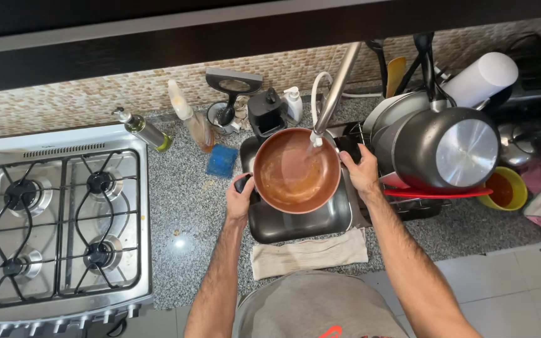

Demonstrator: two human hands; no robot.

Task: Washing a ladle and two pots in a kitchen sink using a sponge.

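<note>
Two hands on one copper-coloured frying pan [296, 169], held level over the dark sink [295, 222]. Left hand [240, 199] has fingers wrapped round the black handle at the pan's left edge. Right hand [361, 170] sits at the pan's right rim, fingers curled over the edge there; whether they grip the rim or the sink side behind it, cannot tell. Faucet [335, 94] spout ends just above the pan's upper right; water stream hits the inside, which shows orange-brown residue and a film of water.

Surroundings: speckled granite surface [189, 206] carries the sink. Beige folded cloth [308, 252] lies along the sink's near edge. Blue sponge [221, 160] rests just left of the sink. Gas stove [57, 222] with four burners sits well left. Oil bottle [142, 129] stands between stove and sponge, near the tiled wall. Dish rack to the right holds a large dark pot [443, 147] on its side, bottom facing the camera, plus a yellow bowl [505, 189] beyond it.
</note>
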